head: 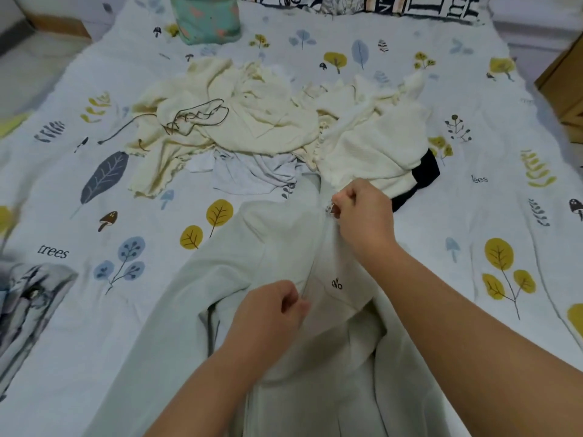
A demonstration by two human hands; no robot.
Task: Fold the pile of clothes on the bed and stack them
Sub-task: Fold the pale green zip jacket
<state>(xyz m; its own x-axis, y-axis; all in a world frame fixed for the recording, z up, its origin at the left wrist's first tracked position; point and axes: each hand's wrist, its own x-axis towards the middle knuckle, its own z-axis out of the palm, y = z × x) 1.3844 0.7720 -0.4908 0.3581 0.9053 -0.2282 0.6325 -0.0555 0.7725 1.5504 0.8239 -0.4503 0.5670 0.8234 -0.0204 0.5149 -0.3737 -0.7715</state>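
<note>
While one pale zip jacket [284,247] lies spread on the bed [79,326], the right hand [362,216] pinches its zipper pull [329,209]. The left hand [271,310] grips the jacket's front. One unfolded clothes pile [268,121] sits just beyond.

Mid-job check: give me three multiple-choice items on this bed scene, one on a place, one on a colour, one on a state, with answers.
1. Where does the unfolded pile lie relative to the pale zip jacket?
A. Beyond it, toward the pillows
B. Under it
C. On the floor

2. What colour is the garment peeking out at the pile's right edge?
A. Red
B. Black
C. Yellow

3. What is the right hand doing?
A. Resting flat on the sheet
B. Holding a hanger
C. Pinching the jacket's zipper pull

Answers: 1 A, the pile sits farther up the bed; 2 B, dark cloth shows there; 3 C, fingers close at the zip.
</note>
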